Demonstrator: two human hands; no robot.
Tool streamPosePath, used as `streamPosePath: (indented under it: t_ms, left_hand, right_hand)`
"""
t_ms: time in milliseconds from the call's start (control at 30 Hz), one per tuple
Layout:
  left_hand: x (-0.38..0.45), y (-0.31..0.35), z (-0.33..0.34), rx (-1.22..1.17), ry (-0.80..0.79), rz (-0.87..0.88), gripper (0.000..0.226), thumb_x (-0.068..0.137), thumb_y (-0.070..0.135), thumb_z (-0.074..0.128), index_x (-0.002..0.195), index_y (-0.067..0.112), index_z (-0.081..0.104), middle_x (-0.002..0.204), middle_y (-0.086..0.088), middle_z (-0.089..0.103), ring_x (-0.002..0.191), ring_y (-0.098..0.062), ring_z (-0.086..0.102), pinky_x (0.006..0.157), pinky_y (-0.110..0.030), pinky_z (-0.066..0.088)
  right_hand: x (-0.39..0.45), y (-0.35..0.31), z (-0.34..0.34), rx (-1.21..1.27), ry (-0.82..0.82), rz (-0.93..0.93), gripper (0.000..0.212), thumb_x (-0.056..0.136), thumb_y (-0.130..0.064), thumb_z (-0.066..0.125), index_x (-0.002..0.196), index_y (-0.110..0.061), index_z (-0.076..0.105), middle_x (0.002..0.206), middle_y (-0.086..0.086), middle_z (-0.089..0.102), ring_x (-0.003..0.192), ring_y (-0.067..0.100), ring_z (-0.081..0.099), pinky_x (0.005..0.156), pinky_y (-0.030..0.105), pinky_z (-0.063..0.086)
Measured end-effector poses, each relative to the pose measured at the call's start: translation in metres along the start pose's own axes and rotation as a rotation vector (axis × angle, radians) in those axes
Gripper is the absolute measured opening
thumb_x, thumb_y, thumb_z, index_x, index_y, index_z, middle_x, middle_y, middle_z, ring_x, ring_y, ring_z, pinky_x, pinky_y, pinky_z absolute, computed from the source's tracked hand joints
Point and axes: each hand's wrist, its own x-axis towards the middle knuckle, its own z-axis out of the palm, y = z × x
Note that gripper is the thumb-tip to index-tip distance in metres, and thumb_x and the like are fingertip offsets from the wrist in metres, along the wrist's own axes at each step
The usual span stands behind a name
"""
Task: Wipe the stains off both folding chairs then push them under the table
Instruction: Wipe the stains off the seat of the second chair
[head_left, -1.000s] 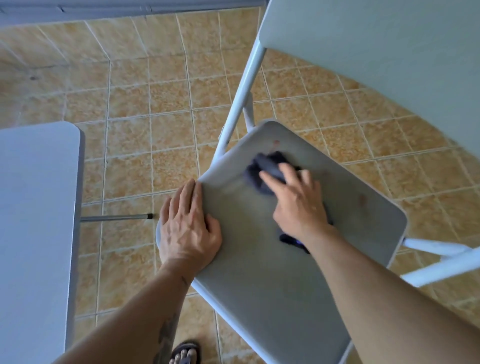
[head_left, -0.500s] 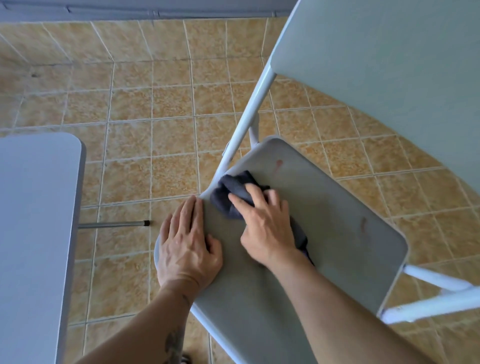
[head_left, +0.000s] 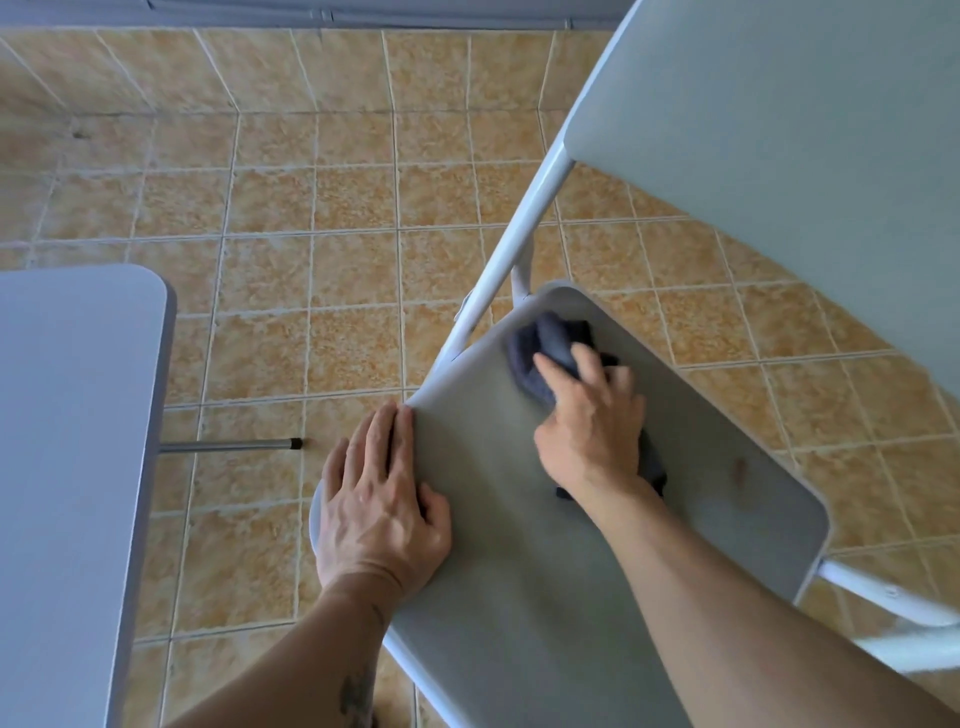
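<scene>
One folding chair (head_left: 597, 519) fills my view, its grey seat running from the centre toward five o'clock, the backrest looming at one o'clock. My right hand (head_left: 587, 436) presses a dark grey cloth (head_left: 550, 348) onto the seat near its eleven o'clock corner, fingers curled over the bunched fabric; the blur hides how tightly. My left hand (head_left: 379, 514) lies flat, fingers straight and together, on the seat's nine o'clock edge, steadying it. A faint reddish stain (head_left: 737, 467) sits on the seat toward three o'clock, apart from the cloth, so I judge the wiping unfinished. The seat looks like smooth, hard moulded plastic with rounded corners, carried on pale painted metal tubes (head_left: 509, 254); I expect it to be light and stiff, prone to skate across the glazed tan floor tiles (head_left: 311, 208) unless braced. The cloth looks soft and limp, and should mould under my palm. For the push, I would take hold of the backrest's top or the seat's sides. The grey surface (head_left: 67, 467), matte with a rounded corner, stands at nine o'clock, one thin leg (head_left: 234, 445) showing. I see no second chair.
</scene>
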Motion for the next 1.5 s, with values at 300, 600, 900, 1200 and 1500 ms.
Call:
streamPosePath:
  t_ms: [300, 600, 900, 1200, 1500]
  left_hand:
    - [0.0, 0.0, 0.002, 0.013, -0.01, 0.002, 0.08, 0.077, 0.036, 0.045, 0.153, 0.013, 0.029, 0.158, -0.006, 0.031, 0.144, -0.024, 0.03, 0.119, -0.043, 0.021]
    - [0.001, 0.0, 0.001, 0.035, -0.026, -0.002, 0.081, 0.077, 0.037, 0.043, 0.153, 0.012, 0.028, 0.157, -0.008, 0.031, 0.142, -0.027, 0.03, 0.117, -0.044, 0.022]
    - [0.001, 0.003, 0.002, 0.055, 0.033, 0.001, 0.079, 0.075, 0.037, 0.041, 0.15, 0.012, 0.03, 0.153, -0.01, 0.034, 0.135, -0.032, 0.034, 0.112, -0.048, 0.027]
    - [-0.003, 0.008, 0.0, 0.026, 0.075, 0.018, 0.078, 0.072, 0.034, 0.041, 0.146, 0.012, 0.032, 0.147, -0.011, 0.036, 0.129, -0.037, 0.037, 0.107, -0.053, 0.031]
    - [-0.002, 0.007, 0.003, 0.014, 0.086, 0.016, 0.078, 0.073, 0.034, 0.043, 0.147, 0.015, 0.029, 0.149, -0.009, 0.035, 0.132, -0.037, 0.036, 0.11, -0.053, 0.028]
  right_hand:
    - [0.075, 0.042, -0.007, -0.099, -0.105, 0.016, 0.072, 0.084, -0.01, 0.053, 0.146, -0.042, 0.035, 0.152, -0.001, 0.031, 0.121, 0.037, 0.033, 0.097, 0.05, 0.034]
    - [-0.003, 0.007, -0.005, -0.013, -0.017, 0.053, 0.068, 0.072, -0.016, 0.058, 0.137, -0.035, 0.049, 0.142, 0.002, 0.042, 0.109, 0.037, 0.041, 0.083, 0.046, 0.036]
    - [-0.058, 0.041, -0.006, -0.02, -0.038, -0.081, 0.069, 0.075, -0.01, 0.058, 0.138, -0.036, 0.049, 0.147, -0.002, 0.039, 0.109, 0.032, 0.043, 0.082, 0.045, 0.038]
    - [-0.09, 0.136, -0.024, -0.009, -0.054, 0.583, 0.076, 0.08, -0.011, 0.058, 0.148, -0.036, 0.034, 0.154, 0.0, 0.025, 0.131, 0.036, 0.026, 0.103, 0.053, 0.026]
    - [-0.095, 0.04, -0.007, 0.044, -0.043, 0.105, 0.071, 0.076, -0.021, 0.061, 0.141, -0.038, 0.041, 0.15, -0.002, 0.032, 0.115, 0.033, 0.037, 0.088, 0.046, 0.033]
